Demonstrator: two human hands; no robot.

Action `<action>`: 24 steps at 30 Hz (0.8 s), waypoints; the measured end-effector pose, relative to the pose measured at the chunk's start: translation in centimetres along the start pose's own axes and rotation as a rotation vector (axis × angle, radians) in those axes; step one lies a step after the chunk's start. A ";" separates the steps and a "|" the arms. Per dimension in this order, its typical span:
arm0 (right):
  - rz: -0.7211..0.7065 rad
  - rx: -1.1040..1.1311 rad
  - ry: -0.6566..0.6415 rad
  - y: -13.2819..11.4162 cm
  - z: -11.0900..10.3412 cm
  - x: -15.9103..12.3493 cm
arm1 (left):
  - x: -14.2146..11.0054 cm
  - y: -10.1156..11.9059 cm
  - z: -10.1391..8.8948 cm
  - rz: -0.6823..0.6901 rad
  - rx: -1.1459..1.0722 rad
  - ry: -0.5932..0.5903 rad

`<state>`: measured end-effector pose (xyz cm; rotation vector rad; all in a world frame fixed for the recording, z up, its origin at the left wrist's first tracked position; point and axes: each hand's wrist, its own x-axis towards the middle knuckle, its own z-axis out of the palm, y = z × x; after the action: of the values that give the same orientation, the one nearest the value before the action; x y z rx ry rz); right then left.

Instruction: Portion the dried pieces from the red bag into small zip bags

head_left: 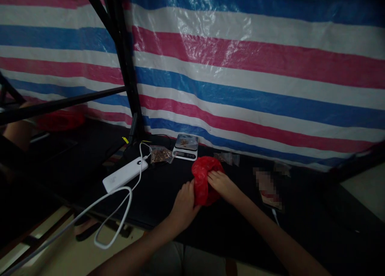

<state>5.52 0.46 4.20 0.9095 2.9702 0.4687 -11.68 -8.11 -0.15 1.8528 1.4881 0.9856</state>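
On my feed, my left hand [184, 200] has its fingers curled closed on the red plastic bag [201, 176], just in front of the scale [185, 154]; my right hand [224, 184] bends its fingers into the folds, their grip hidden. Beyond, a filled packet [161, 155] lies on the worktop [162, 192]. I judge the bag work unfinished.

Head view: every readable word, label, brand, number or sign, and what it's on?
None legible.
Digital scale: front-panel marks too small and dim to read.
White power bank: any marking too small to make out.
Phone: screen pixelated, unreadable.
Red plastic bag: no lettering discernible.
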 end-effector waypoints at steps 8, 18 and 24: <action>0.201 0.401 0.071 -0.8 -1.0 -2.1 | 4.1 -0.2 2.0 -0.137 -0.855 0.029; 0.429 1.044 0.219 -1.8 0.6 -2.6 | 4.5 0.1 2.4 -0.280 -1.023 0.220; 0.462 1.344 0.296 -0.9 0.6 -3.5 | 4.1 -2.7 -3.4 -0.059 -0.482 0.147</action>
<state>7.99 -1.96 3.04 1.6120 3.0015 -1.7501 -15.54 -3.60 0.50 1.4109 1.2363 1.3371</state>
